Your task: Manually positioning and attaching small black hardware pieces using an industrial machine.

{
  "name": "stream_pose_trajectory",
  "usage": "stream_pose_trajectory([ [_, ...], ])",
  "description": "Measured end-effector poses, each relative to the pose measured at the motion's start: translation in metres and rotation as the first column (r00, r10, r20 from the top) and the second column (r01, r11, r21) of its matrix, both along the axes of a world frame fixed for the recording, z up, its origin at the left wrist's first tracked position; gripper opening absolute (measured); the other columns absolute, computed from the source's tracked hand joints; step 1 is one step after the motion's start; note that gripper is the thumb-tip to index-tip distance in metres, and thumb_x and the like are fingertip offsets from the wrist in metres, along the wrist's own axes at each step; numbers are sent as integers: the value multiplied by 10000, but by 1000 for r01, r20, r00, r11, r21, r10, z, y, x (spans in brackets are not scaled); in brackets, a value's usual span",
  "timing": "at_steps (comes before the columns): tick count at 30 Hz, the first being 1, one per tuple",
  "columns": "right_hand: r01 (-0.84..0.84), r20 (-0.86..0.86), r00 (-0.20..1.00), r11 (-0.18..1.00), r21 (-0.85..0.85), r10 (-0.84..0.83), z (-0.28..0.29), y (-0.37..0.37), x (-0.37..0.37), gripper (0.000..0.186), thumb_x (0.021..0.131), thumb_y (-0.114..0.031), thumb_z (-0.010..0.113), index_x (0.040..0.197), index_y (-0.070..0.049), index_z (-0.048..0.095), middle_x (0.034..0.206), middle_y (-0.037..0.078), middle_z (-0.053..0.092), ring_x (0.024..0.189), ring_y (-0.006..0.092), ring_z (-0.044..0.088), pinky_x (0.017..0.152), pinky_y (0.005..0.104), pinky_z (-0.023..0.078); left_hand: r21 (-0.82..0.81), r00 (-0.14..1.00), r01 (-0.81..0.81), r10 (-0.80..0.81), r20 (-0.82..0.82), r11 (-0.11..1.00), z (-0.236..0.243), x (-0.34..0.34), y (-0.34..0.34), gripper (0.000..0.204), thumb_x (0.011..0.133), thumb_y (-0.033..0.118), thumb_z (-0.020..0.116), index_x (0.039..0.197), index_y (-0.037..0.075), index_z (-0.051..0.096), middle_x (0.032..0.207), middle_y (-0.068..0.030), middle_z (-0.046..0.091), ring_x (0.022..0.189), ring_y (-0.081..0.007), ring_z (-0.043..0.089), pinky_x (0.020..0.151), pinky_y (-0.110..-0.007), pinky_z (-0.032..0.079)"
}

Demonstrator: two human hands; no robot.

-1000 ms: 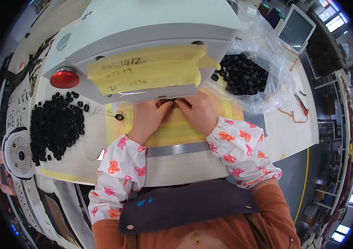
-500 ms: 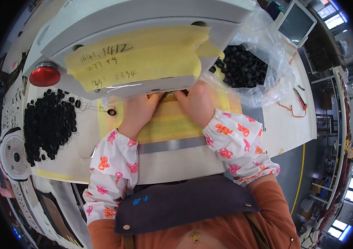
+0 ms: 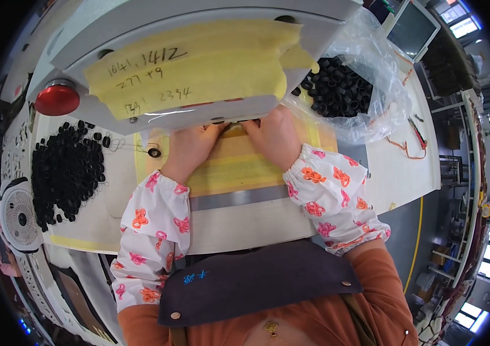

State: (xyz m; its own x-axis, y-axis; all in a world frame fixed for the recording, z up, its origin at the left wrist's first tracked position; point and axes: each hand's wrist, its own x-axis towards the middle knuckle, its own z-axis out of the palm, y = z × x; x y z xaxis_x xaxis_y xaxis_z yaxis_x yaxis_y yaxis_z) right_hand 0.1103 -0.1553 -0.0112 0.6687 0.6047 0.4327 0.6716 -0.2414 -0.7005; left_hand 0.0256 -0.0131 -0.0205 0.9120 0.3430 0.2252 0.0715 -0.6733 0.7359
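Note:
Both my hands reach under the front of a grey machine head (image 3: 199, 14), close to each other. My left hand (image 3: 192, 149) is closed, its thumb pointing inward and its other fingertips hidden by the machine. Facing it, my right hand (image 3: 273, 138) is closed too, the thumb bent toward the left one. What they grip at the machine's lower edge cannot be made out. Beneath them lies a work surface covered with yellow tape (image 3: 233, 173). One small black ring (image 3: 154, 153) with a thread lies beside my left wrist.
A pile of black rings with loose threads (image 3: 66, 173) lies at left, near a white fan (image 3: 20, 213). A red push button (image 3: 57, 99) sticks out of the machine. At right are a clear plastic bag (image 3: 392, 109) of black rings (image 3: 343, 86), red-handled snips (image 3: 420, 135) and a screen (image 3: 412, 32).
The view has shifted slightly, so the machine sits a little higher in it. My hands stay together at the machine's lower edge with hardly any movement.

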Motion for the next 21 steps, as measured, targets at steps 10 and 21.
stream_pose_trajectory([
  [10, 4, -29, 1000, 998, -60, -6, -2, 2, -1, 99, 675, -26, 606, 702, -10, 512, 658, 149, 554, 638, 338, 544, 557, 403, 434, -55, 997, -24, 21, -70, 998, 3, -7, 1, 198, 752, 226, 603, 868, 68, 633, 756, -101, 629, 677, -244, 586, 634, -332, 445],
  [21, -38, -32, 999, 999, -5, 38, -8, 6, 3, 118, 660, -26, 611, 673, -4, 497, 626, 154, 551, 599, 338, 542, 536, 397, 428, -68, 992, -70, 62, -106, 995, 1, -6, -1, 219, 756, 257, 613, 726, 40, 605, 543, -74, 541, 479, -207, 487, 474, -329, 374],
])
